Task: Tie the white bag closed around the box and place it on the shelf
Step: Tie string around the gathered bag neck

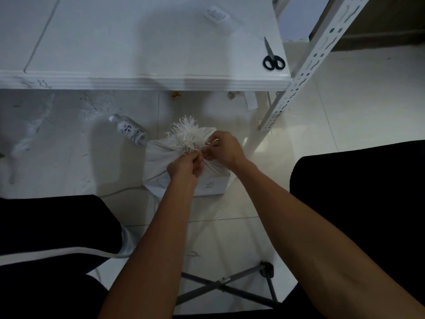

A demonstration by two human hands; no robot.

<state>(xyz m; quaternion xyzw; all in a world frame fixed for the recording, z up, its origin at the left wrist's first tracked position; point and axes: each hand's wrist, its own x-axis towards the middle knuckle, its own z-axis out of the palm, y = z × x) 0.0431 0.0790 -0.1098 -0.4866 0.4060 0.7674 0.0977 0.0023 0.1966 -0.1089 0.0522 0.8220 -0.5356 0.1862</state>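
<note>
The glossy tiled floor carries a white bag wrapped around a box, a plastic bottle lying on its side just left of it, and a thin cable. The white table above holds scissors at its right front corner and a paper slip near its far right edge.

Table edge overhangs beyond the bag, bottle lying left, shelf upright right

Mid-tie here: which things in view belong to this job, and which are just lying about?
Job: white bag, box, left hand, right hand, both pinching the bag's gathered neck, shelf.
Lying about: scissors, bottle, paper slip.
</note>
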